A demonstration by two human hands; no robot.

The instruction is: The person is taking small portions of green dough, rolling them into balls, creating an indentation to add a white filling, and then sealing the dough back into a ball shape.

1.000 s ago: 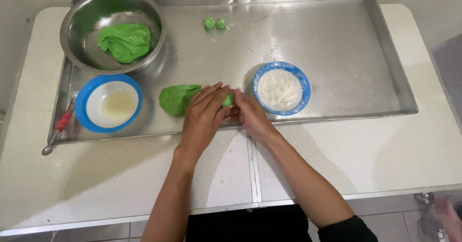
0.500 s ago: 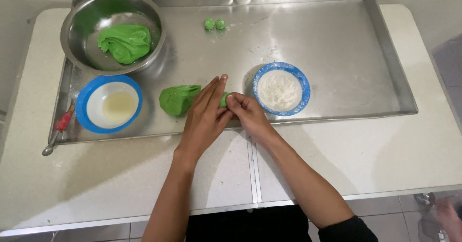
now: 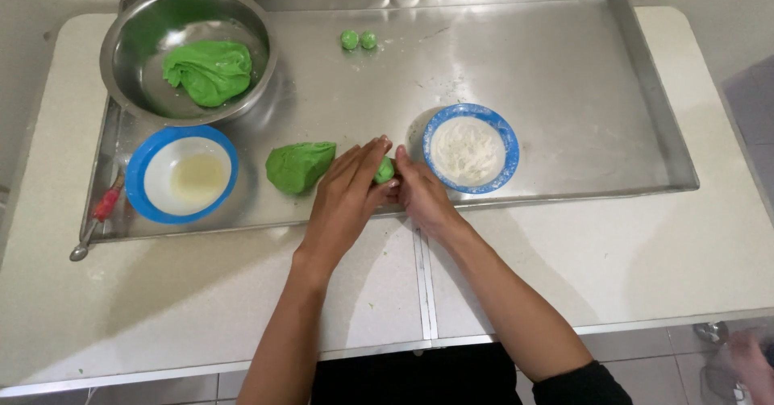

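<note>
A small piece of green dough (image 3: pixel 384 170) is pressed between my two palms over the front edge of the steel tray (image 3: pixel 564 66). My left hand (image 3: pixel 343 203) lies over it with fingers stretched out flat. My right hand (image 3: pixel 423 195) cups it from the right side. Just left of my hands a larger green dough lump (image 3: pixel 297 166) rests on the tray. Two small green dough balls (image 3: pixel 359 40) sit side by side at the tray's far edge.
A steel bowl (image 3: pixel 145 30) at the back left holds a big mass of green dough (image 3: pixel 208 70). A blue-rimmed bowl of pale liquid (image 3: pixel 185 175) and a blue-rimmed bowl of white flour (image 3: pixel 469 149) stand on the tray. A red-handled spoon (image 3: pixel 95 220) lies at the tray's left edge.
My palms have shifted against each other around the small dough piece, the left fingers sliding forward. Everything else on the tray stays where it was.
</note>
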